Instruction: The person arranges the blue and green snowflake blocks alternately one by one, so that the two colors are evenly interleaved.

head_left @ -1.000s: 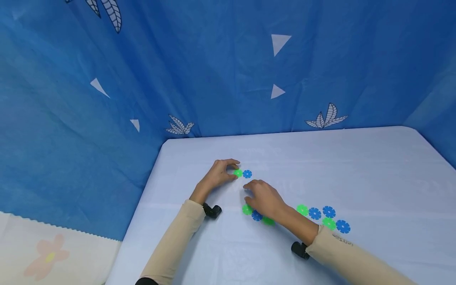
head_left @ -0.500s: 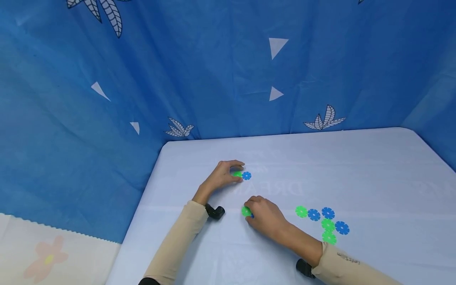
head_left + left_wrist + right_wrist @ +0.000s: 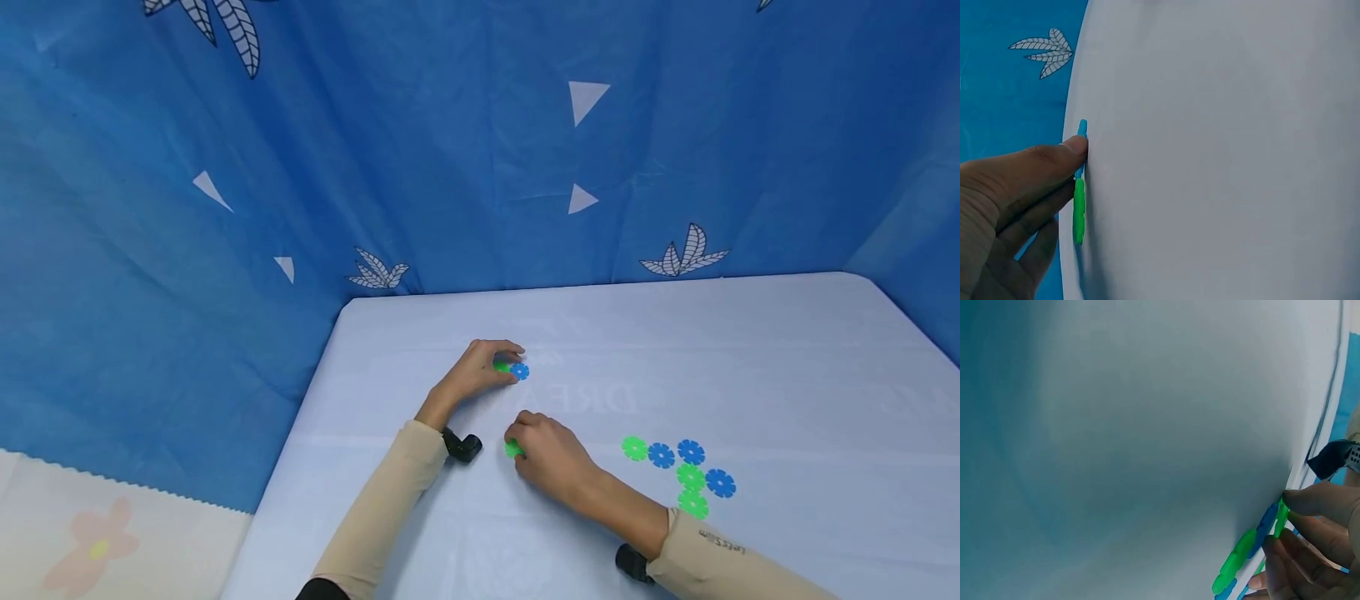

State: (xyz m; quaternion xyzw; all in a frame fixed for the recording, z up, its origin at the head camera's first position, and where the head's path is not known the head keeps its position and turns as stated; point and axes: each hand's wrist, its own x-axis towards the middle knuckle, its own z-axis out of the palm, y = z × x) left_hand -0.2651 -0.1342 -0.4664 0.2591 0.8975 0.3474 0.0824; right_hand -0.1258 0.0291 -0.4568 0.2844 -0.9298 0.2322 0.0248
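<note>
Head view shows the left hand [image 3: 472, 372] on the left half of the white counter [image 3: 787, 350], thumb and fingers bent around two discs, a blue disc [image 3: 520, 372] by the fingertips and a green disc [image 3: 501, 367] nearer the palm. The left wrist view has this pair edge-on and touching, with the thumb over the blue one; that grip is narrow, holding the blue disc. Nearer the person, the right hand [image 3: 558, 460] also has a narrow grip, pinching another green disc [image 3: 513, 448]. From the right wrist, it heads a slanting row: a second blue disc [image 3: 1264, 530] next to it, then a third green disc [image 3: 1235, 561], and a blue sliver [image 3: 1227, 591] cut off by the frame edge. Right of the right hand, six more discs [image 3: 691, 477] lie on the counter, three green and three blue, in a bent cluster. Each arm has a beige sleeve [image 3: 375, 517] and a black camera [image 3: 465, 448] at the wrist. Behind hangs a blue curtain [image 3: 450, 167] printed with leaves and white triangles.
</note>
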